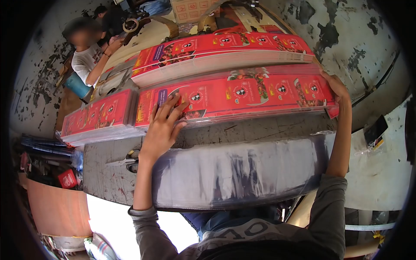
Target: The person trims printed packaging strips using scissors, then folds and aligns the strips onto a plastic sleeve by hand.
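Observation:
My left hand (164, 119) lies with spread fingers on the left part of a long red printed packaging stack (242, 93), which has food pictures and round logos and a clear plastic layer over it. My right hand (338, 86) is curled around the right end of the same stack, its fingertips partly hidden at the edge. Behind it lies a second long stack of red printed packaging (208, 45), with white edges showing. To the left, a shorter red stack (97, 115) in clear plastic touches the long one.
A clear plastic bundle (238, 173) lies along the near edge of the scratched grey table (104, 182). Scissors (130, 161) lie left of it. At the back are tape dispensers (132, 28) and a carton (190, 11). A person in a white shirt (84, 63) works at far left.

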Available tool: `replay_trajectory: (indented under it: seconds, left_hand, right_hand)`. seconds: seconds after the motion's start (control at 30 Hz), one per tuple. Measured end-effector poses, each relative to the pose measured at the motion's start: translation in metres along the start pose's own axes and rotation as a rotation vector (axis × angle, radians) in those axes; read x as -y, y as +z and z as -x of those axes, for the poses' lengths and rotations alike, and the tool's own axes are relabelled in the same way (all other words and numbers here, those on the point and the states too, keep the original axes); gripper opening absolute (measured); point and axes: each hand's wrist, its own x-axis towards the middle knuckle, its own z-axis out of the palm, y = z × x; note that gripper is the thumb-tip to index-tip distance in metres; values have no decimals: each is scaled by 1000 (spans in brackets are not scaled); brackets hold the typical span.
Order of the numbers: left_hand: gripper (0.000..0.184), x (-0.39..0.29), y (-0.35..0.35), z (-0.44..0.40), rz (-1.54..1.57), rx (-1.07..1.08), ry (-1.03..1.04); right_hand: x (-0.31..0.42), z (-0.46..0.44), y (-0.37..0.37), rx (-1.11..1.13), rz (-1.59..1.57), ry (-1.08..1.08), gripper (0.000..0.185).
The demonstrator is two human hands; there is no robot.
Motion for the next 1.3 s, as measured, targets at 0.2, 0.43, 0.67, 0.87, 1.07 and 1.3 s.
replay_trajectory:
  seconds: [0.2, 0.43, 0.67, 0.87, 1.07, 1.3]
  left_hand:
    - [47, 0, -3, 1, 3, 27, -15]
    - [45, 2, -12, 4, 122, 32, 7]
    - [39, 8, -30, 0, 279, -12, -10]
    - [37, 27, -22, -3, 181, -170, -170]
    - [39, 29, -15, -3, 180, -138, -151]
    - [59, 34, -17, 0, 80, -307, -189]
  right_hand:
    - [9, 9, 1, 12, -4, -14, 56]
    - [0, 23, -15, 241, 149, -56, 56]
    - [5, 19, -16, 263, 342, 79, 57]
    - [-14, 31, -2, 209, -100, -31, 55]
    - [-16, 34, -12, 86, -125, -110, 56]
    - [-11, 60, -25, 61, -313, -364, 57]
